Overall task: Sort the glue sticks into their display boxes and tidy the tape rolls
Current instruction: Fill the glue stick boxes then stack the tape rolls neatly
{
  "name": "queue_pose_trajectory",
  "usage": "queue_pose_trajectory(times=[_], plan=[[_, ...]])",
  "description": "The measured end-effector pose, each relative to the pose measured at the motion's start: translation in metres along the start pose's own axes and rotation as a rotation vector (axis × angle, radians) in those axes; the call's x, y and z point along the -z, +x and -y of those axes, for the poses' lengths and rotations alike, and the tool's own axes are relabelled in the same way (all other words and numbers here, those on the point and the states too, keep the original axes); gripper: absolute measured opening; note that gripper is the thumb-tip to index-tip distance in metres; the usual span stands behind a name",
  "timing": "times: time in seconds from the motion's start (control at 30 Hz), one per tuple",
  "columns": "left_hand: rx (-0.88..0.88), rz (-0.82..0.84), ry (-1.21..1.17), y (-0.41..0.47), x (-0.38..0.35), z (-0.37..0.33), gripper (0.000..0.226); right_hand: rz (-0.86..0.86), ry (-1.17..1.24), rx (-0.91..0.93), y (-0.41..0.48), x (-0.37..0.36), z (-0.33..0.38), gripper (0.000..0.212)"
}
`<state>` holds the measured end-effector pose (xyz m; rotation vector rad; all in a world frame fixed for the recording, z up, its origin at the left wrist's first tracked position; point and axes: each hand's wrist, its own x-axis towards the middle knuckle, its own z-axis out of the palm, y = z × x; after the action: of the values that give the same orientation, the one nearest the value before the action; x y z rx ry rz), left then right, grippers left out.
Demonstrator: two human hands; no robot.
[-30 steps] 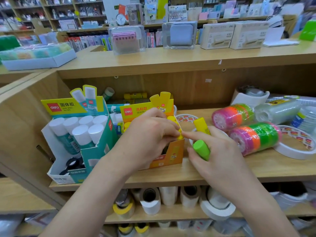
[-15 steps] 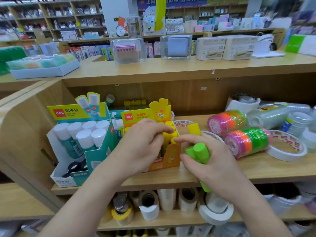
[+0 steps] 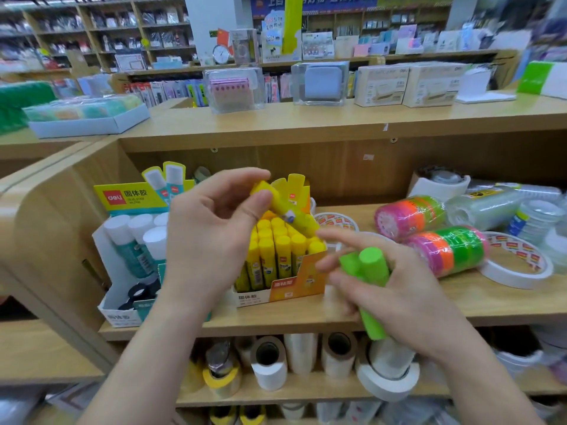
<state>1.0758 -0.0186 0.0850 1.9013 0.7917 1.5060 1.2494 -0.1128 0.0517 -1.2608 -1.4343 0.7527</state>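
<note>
My left hand (image 3: 211, 228) pinches a yellow glue stick (image 3: 283, 208) by its capped end, tilted above the orange display box (image 3: 302, 282) full of upright yellow sticks. My right hand (image 3: 399, 289) grips two green glue sticks (image 3: 369, 280), caps up, just right of that box, with its index finger stretched toward the yellow stick. A teal display box (image 3: 122, 311) with white-capped sticks (image 3: 138, 231) stands at the left. Two wrapped stacks of neon tape rolls (image 3: 448, 251) lie on their sides on the shelf at the right.
White tape rolls (image 3: 518, 271) and clear wrapped rolls (image 3: 487, 207) crowd the right of the shelf (image 3: 429, 308). Small black rolls (image 3: 138, 294) sit in the teal box's front. The lower shelf holds several large tape rolls (image 3: 270, 360). Boxes and clear cases line the counter top (image 3: 306, 121).
My left hand has risen out of the orange box with a yellow glue stick. My right hand still grips the green sticks and has drawn slightly back and right.
</note>
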Motion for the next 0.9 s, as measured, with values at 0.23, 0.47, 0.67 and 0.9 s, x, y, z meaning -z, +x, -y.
queue_pose_trajectory(times=[0.23,0.47,0.67,0.9], plan=[[-0.019,0.081,0.309,-0.014,-0.005,0.014,0.025,-0.131,-0.113,0.039,0.009,0.001,-0.008,0.04],[-0.158,0.191,0.462,-0.02,-0.017,0.032,0.025,-0.076,-0.634,0.092,0.016,-0.009,-0.019,0.046],[-0.24,0.197,0.533,-0.025,-0.023,0.046,0.024,-0.024,-0.676,0.021,0.014,-0.009,-0.02,0.054],[-0.341,0.247,0.614,-0.03,-0.019,0.056,0.029,-0.026,-0.643,0.057,0.014,-0.009,-0.023,0.048]])
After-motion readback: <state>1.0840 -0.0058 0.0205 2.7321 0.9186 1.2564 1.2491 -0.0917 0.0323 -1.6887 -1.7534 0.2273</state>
